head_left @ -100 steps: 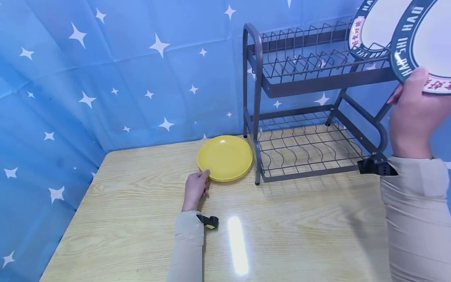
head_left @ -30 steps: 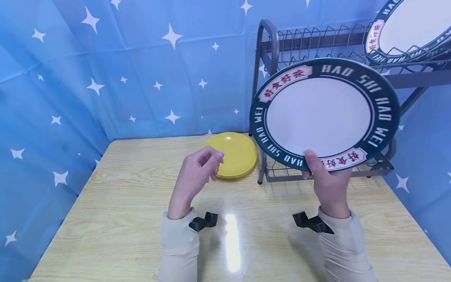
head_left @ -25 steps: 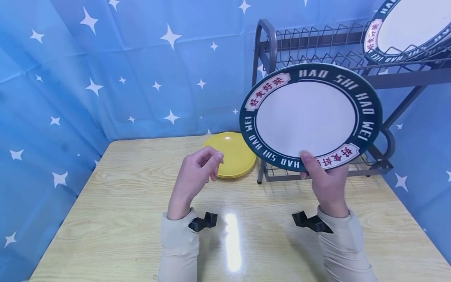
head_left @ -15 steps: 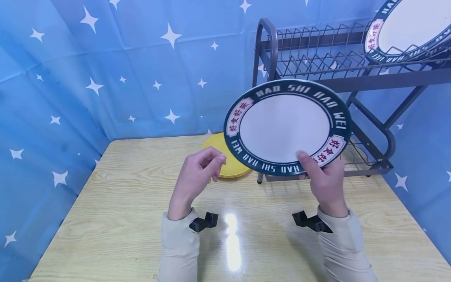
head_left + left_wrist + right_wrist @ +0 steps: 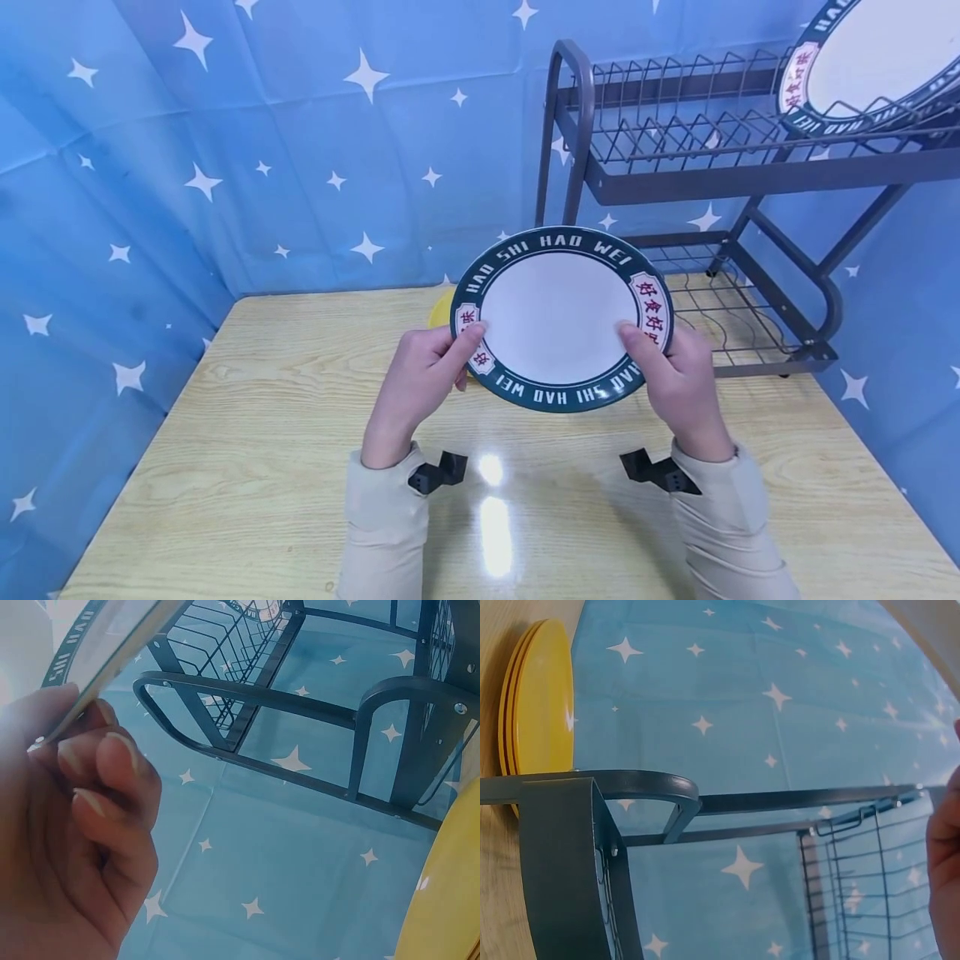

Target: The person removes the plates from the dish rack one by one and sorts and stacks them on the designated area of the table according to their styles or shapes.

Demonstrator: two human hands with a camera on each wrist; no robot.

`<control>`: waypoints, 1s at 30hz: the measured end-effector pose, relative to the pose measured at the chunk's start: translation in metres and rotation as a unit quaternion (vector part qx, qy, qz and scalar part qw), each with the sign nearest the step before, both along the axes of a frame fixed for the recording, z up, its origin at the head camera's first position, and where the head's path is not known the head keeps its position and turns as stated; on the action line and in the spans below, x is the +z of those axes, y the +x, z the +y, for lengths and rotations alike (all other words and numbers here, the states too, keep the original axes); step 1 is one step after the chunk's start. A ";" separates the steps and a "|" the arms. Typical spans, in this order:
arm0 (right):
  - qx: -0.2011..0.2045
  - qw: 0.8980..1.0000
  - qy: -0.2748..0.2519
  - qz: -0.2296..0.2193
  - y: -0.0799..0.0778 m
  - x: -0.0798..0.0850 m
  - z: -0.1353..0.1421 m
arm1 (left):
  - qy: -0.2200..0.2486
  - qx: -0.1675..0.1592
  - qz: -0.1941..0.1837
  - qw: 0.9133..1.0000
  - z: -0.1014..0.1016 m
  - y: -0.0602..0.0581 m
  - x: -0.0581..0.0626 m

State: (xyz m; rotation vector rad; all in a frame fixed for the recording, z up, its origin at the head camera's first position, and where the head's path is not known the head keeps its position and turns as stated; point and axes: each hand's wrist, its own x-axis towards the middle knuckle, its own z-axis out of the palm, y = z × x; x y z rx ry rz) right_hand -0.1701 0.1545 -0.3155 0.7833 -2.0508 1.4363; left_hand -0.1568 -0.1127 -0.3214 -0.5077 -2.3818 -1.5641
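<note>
A white plate point(image 5: 558, 317) with a dark green lettered rim is held up over the table, tilted so its face shows in the head view. My left hand point(image 5: 420, 379) pinches its left edge, thumb on top and fingers beneath. At the right edge my right hand point(image 5: 686, 387) grips the rim the same way. In the left wrist view the plate's edge point(image 5: 112, 664) lies between thumb and curled fingers. Behind it, a stack of yellow plates point(image 5: 441, 310) is mostly hidden; the right wrist view shows the yellow stack point(image 5: 544, 697) more fully.
A dark metal two-tier dish rack point(image 5: 697, 177) stands at the back right. Another green-rimmed plate point(image 5: 877, 62) leans in its upper tier. A blue star-patterned curtain point(image 5: 300, 150) hangs behind the wooden table point(image 5: 262, 467).
My right hand has brought the plate from the rack's upper right down and left, turning it on the way. My left hand left the yellow stack and now pinches the plate's left edge.
</note>
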 end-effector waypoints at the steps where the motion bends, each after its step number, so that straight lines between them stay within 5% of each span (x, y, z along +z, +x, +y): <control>1: -0.003 1.000 0.002 -0.001 0.000 0.000 0.000 | -0.005 0.001 0.002 1.000 0.000 0.000 0.000; 13: -0.027 0.999 0.027 -0.005 -0.002 -0.003 0.000 | 0.001 0.011 -0.013 1.000 -0.001 0.002 0.003; 30: -0.054 0.993 0.029 -0.096 -0.004 0.000 -0.006 | 0.048 0.018 -0.015 0.999 -0.001 0.005 0.007</control>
